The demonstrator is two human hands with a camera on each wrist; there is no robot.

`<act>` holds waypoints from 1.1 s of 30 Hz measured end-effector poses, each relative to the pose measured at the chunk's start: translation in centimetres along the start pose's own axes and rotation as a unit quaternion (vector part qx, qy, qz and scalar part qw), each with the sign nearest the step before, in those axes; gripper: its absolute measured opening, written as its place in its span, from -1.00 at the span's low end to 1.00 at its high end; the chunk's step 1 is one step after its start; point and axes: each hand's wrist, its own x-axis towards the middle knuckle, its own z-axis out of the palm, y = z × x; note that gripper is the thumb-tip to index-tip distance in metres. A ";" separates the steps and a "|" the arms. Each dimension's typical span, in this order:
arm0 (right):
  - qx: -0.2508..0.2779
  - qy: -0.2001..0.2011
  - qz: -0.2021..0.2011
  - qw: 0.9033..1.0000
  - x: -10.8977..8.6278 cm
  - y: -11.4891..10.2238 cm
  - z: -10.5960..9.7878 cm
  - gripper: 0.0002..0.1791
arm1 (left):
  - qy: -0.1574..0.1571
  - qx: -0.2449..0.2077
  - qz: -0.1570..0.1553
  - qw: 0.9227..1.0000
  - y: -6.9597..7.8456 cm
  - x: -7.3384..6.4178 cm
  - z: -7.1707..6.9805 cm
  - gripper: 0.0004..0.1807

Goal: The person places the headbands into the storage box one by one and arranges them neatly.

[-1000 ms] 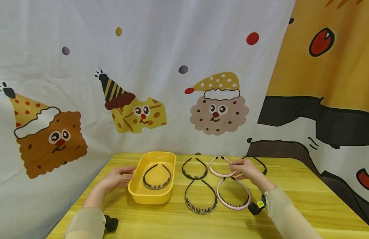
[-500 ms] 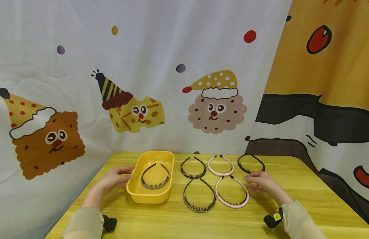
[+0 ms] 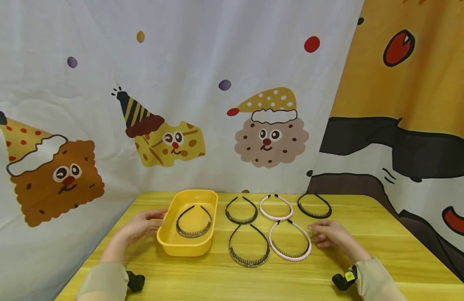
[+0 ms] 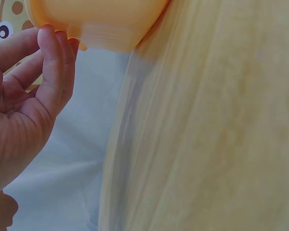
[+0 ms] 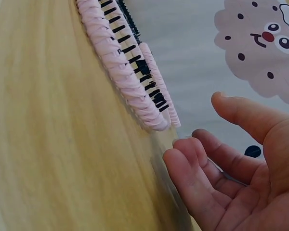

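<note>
My left hand (image 3: pixel 141 228) is at the left side of a yellow plastic tub (image 3: pixel 166 246). In the left wrist view its fingertips touch the tub's wall (image 4: pixel 111 29). A dark toothed headband (image 3: pixel 194 234) with a glittery band lies inside the tub. My right hand (image 3: pixel 331 234) holds nothing, its fingers loosely bent. It is just right of a pink wrapped headband (image 3: pixel 292 257) with dark teeth, which also shows close by in the right wrist view (image 5: pixel 118 67). Farther back is a black headband (image 3: pixel 314 215).
On the wooden table (image 3: pixel 232 288), between tub and right hand, lie a dark glittery headband (image 3: pixel 248 263), a dark headband (image 3: pixel 241 220) behind it and another pink headband (image 3: pixel 276 217). A printed cloth (image 3: pixel 216 175) hangs behind the table.
My right hand has drawn back from the rear headbands, toward me and to the right, then nearly stopped. The rear black headband is now uncovered. My left hand stays at the tub.
</note>
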 end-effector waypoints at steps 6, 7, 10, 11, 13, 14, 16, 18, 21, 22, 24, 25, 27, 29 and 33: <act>0.005 -0.012 0.007 1.000 -0.4 0.1 0.0 -0.43 | -0.008 -0.003 0.006 1.000 0.7 0.2 0.1 -0.33; 0.002 -0.014 0.009 1.000 -0.5 0.1 0.0 -0.42 | -0.010 -0.002 0.009 1.000 0.7 0.3 0.2 -0.33; -0.005 -0.018 0.015 1.000 -0.7 0.1 0.0 -0.40 | -0.015 0.000 0.009 1.000 0.8 0.4 0.2 -0.32; -0.008 -0.019 0.017 1.000 -0.8 0.1 0.0 -0.39 | -0.015 -0.001 0.007 1.000 0.8 0.4 0.2 -0.33; -0.014 -0.021 0.018 1.000 -0.7 -0.1 0.1 -0.36 | -0.011 -0.001 0.004 1.000 0.7 0.4 0.2 -0.34; -0.017 -0.021 0.018 0.999 -0.7 -0.2 0.2 -0.35 | -0.009 -0.001 0.003 1.000 0.7 0.4 0.1 -0.34; -0.026 -0.024 0.018 0.999 -0.6 -0.4 0.3 -0.31 | -0.002 -0.001 0.001 1.000 0.7 0.4 0.0 -0.36; -0.037 -0.029 0.020 0.999 -0.6 -0.6 0.5 -0.29 | 0.004 -0.001 0.000 1.000 0.7 0.4 -0.1 -0.36; -0.052 -0.040 0.025 0.998 -0.7 -0.9 0.8 -0.25 | 0.003 0.001 0.000 1.000 0.9 0.2 -0.1 -0.36; -0.056 -0.041 0.025 0.997 -0.7 -0.9 1.0 -0.24 | 0.001 0.000 0.000 1.000 0.9 0.2 -0.2 -0.35; -0.061 -0.044 0.024 0.997 -0.9 -1.0 1.2 -0.24 | -0.002 0.001 0.000 1.000 0.9 0.1 -0.2 -0.34; -0.064 -0.046 0.022 0.997 -1.0 -1.1 1.3 -0.24 | -0.002 0.001 0.000 1.000 0.8 0.1 -0.2 -0.34; -0.069 -0.047 0.017 0.996 -1.1 -1.2 1.4 -0.24 | -0.004 0.002 0.002 1.000 0.8 0.0 -0.2 -0.34; -0.077 -0.049 0.014 0.996 -1.2 -1.2 1.5 -0.24 | -0.001 0.003 -0.001 1.000 0.7 0.0 -0.1 -0.34; -0.107 -0.045 0.008 0.993 -1.6 -1.4 1.8 -0.22 | -0.002 0.003 -0.004 1.000 0.5 -0.1 0.0 -0.33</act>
